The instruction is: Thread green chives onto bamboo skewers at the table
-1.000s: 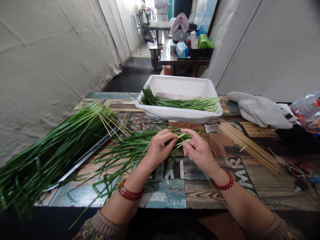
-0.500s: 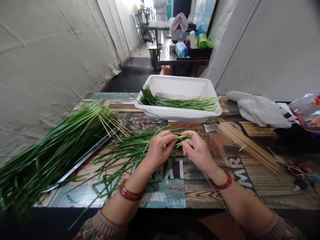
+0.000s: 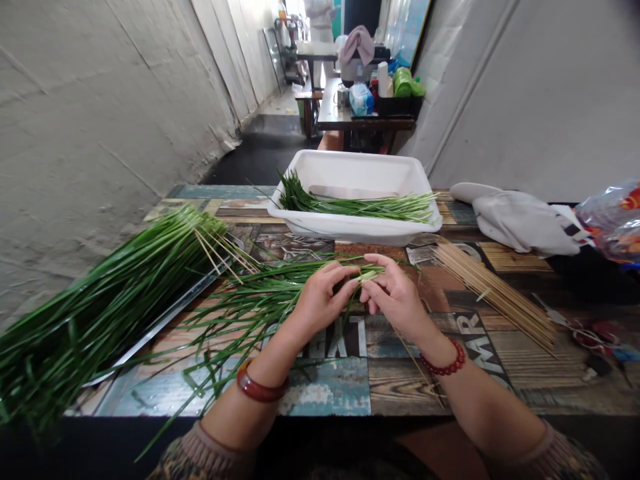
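My left hand (image 3: 325,293) pinches a small bunch of garlic chives (image 3: 270,283) close to its pale stem ends. Its long green leaves spread leftward over the tabletop. At the stem ends, my right hand (image 3: 393,293) curls its thumb and fingers about the pale tips, with its index finger raised a little. Thin bamboo skewers (image 3: 420,367) slant out from below my right hand towards the table's front edge. Whether the right fingers touch them is hidden. Beyond both hands, more garlic chives (image 3: 360,207) lie in a white plastic tub (image 3: 350,230).
A big heap of garlic chives (image 3: 115,287) lies on a metal tray (image 3: 155,330) at left, a few skewers on top. To the right are a skewer bundle (image 3: 493,293), scissors (image 3: 575,327), a grey cap (image 3: 525,220) and a plastic bag (image 3: 615,220). Someone stands far back.
My right index finger has lifted and opened away from the thumb, showing more of the pale stems. My left hand keeps its pinch, nearly still.
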The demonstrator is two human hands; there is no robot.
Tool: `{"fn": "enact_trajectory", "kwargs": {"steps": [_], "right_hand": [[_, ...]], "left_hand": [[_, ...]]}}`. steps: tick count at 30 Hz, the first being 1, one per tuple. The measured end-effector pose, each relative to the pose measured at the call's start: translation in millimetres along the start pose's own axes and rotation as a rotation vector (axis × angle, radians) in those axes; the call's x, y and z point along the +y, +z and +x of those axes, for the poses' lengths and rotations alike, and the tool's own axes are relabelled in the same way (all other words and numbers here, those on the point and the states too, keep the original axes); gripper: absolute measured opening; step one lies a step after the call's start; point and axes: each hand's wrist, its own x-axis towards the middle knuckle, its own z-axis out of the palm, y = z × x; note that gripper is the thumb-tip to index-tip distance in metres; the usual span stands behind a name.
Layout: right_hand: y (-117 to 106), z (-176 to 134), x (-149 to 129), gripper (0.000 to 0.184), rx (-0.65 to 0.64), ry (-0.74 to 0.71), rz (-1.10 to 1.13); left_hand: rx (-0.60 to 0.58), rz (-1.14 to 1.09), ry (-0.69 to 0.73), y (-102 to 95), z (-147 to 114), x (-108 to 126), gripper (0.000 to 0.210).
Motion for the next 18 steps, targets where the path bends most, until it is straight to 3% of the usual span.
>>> {"fn": "enact_trajectory", "kwargs": {"steps": [4, 8, 18], "right_hand": [[-4.4, 0.5, -1.0, 0.038, -0.046, 0.047, 0.028], [-5.3, -0.2, -2.2, 0.025, -0.082, 0.055, -0.150], [3.5, -4.7, -2.5, 0.016, -0.007, -0.105, -0.417]], "left_hand": [[0.044, 0.038, -0.006, -5.1, 2.6, -3.0, 0.015], [0.083, -0.009, -0.007, -9.1, 5.5, -4.3, 0.016], [-0.039, -0.062, -0.172, -7.3, 4.8, 2.6, 0.022]]}}
